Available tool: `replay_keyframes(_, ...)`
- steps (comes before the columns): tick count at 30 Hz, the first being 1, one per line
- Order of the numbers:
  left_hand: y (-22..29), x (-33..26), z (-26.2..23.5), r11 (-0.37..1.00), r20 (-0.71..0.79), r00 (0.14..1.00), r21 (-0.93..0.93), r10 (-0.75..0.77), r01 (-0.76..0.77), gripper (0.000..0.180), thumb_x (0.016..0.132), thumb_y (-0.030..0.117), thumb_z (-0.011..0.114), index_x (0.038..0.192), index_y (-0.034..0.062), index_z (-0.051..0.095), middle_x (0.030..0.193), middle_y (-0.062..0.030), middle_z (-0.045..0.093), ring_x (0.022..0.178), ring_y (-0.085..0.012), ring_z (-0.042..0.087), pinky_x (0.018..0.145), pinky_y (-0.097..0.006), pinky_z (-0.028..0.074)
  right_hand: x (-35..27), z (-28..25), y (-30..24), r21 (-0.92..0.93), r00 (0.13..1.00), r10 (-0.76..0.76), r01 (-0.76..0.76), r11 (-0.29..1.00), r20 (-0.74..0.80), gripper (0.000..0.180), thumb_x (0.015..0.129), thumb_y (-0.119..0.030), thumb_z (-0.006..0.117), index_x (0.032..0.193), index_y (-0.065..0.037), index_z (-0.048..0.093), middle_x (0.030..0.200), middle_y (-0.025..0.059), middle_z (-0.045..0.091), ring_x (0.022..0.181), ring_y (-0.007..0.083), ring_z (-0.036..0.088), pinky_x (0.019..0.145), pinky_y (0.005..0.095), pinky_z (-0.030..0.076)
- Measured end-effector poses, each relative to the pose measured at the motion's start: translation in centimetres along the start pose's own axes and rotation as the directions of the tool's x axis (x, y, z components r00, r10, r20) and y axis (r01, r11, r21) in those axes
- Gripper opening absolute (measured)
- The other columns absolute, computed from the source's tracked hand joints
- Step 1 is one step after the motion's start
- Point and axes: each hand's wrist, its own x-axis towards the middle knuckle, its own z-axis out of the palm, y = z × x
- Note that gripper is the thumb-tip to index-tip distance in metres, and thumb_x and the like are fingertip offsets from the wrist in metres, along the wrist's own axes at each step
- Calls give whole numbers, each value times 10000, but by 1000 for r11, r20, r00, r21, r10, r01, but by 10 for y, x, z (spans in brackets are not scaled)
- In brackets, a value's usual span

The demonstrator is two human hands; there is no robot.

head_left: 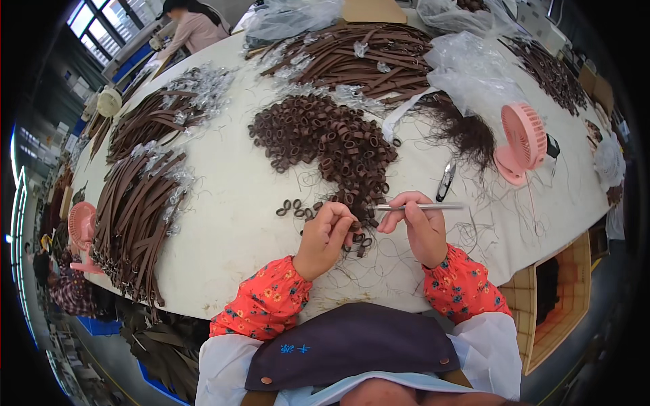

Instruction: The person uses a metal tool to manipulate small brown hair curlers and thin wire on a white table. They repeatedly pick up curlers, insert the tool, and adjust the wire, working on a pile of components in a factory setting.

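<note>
My left hand (323, 241) is closed, thumb and fingertips pinching a small dark brown loop (355, 226). Just to its right, my right hand (421, 233) grips a slim silver metal tool (433, 206), held nearly level with one end pointing toward the left hand. From here I cannot make out whether the tool has one tip or two. Beyond both hands lies a large heap of small brown loops (325, 139). A few loose loops (291, 207) sit left of my fingers, and others lie under them.
Thread snips (445, 181) lie beyond my right hand, near a pink fan (521, 142) and a dark thread tangle (467, 132). Brown straps (139, 223) are piled at left, more straps (359, 57) at the back. Another pink fan (82, 227) stands at the left edge. A person (193, 30) sits far left.
</note>
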Motion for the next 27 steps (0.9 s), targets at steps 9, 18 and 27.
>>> replay_keyframes(9, 0, -1, 2, 996, 9, 1000, 89, 17, -18, 75, 984, 77, 434, 1010, 13, 461, 861, -85, 614, 632, -78, 540, 578, -199, 441, -3, 3, 1, 44, 997, 43, -46, 998, 58, 326, 998, -290, 415, 986, 8, 548, 654, 95, 599, 665, 200, 615, 772, 355, 476)
replay_keyframes(18, 2, -2, 1, 988, 28, 999, 151, 24, -28, 70, 976, 62, 440, 1013, 6, 463, 858, -86, 616, 635, -79, 551, 573, -198, 441, -3, 3, 0, 51, 987, 83, -90, 995, 136, 285, 1001, -242, 427, 1037, 15, 545, 719, 85, 615, 735, 171, 621, 743, 309, 492)
replay_keyframes(27, 1, -3, 1, 988, 19, 999, 151, 29, -32, 73, 978, 71, 445, 1011, 9, 467, 852, -84, 615, 638, -83, 558, 578, -203, 453, -4, 4, -1, 52, 985, 106, -114, 992, 135, 276, 1003, -236, 427, 1049, 10, 544, 741, 86, 616, 744, 164, 616, 752, 307, 491)
